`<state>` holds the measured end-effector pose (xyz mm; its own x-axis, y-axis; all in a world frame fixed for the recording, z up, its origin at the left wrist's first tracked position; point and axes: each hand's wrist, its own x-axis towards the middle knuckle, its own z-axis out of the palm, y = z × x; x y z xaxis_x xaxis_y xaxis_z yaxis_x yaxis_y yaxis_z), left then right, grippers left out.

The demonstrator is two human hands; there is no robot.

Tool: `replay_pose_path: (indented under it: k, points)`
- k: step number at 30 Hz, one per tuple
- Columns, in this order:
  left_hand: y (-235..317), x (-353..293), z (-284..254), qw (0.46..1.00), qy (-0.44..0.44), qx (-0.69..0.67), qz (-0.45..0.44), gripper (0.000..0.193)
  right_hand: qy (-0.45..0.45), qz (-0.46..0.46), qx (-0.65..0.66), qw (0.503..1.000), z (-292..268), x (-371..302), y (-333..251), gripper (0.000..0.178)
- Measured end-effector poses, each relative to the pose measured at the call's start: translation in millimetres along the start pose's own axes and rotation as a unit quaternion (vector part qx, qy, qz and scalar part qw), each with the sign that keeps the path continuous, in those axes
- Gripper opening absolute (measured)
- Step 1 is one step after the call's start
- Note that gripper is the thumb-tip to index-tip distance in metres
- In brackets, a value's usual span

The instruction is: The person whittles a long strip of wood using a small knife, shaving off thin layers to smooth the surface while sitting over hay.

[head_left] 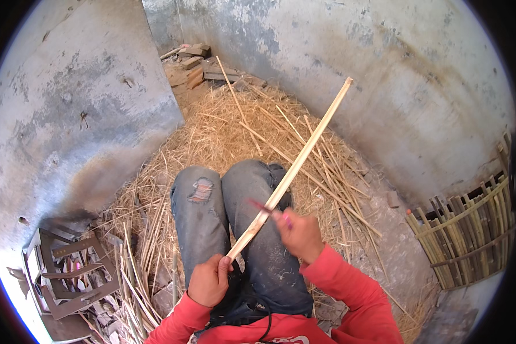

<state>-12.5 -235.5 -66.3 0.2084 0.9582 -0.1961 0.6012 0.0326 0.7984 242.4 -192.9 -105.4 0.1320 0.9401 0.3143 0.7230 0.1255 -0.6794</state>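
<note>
A long, pale split-bamboo strip (312, 140) slants across my thighs, from low in the middle up toward the far right. My left hand (209, 281) is closed around its near end, thumb on top. Over my right thigh, my right hand (301, 234) is closed on a knife (259, 205). The knife's thin, dark reddish blade lies across the strip and is blurred. A bit of purple shows at the right fingers; whether it belongs to the handle cannot be made out.
Curly shavings (212, 135) and loose thin strips (332, 172) cover the floor ahead. Bricks (195, 60) lie in the far corner between worn walls. A rusty metal frame (77, 246) stands left beside more strips (133, 286). At right, a slatted bamboo panel (470, 235) leans by the wall.
</note>
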Motion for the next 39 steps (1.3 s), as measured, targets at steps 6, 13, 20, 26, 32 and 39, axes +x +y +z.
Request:
replay_pose_path:
  k: [6, 13, 20, 26, 32, 39]
  points:
    - [-2, 3, 6, 1.000, -0.003, -0.019, -0.008, 0.033, -0.020, -0.028, 0.011, 0.999, 3, -3, 0, 0.046]
    - [9, -4, 2, 0.999, 0.025, -0.004, 0.041, 0.020, 0.043, 0.064, 0.055, 0.996, -12, 16, 21, 0.048]
    - [10, -8, 6, 0.996, 0.058, 0.028, 0.058, 0.025, 0.101, 0.015, 0.081, 0.991, -28, 29, 19, 0.027]
    - [-1, -10, -3, 0.992, 0.041, 0.011, 0.123, 0.031, 0.125, 0.058, 0.130, 0.982, -42, 34, 9, 0.027]
    - [3, -9, -24, 0.995, -0.031, 0.080, 0.053, 0.029, 0.128, -0.016, 0.095, 0.987, -39, 57, 47, 0.040]
    - [-8, -10, -37, 0.984, -0.023, 0.154, 0.089, 0.028, 0.155, 0.015, 0.053, 0.986, -59, 101, 77, 0.040]
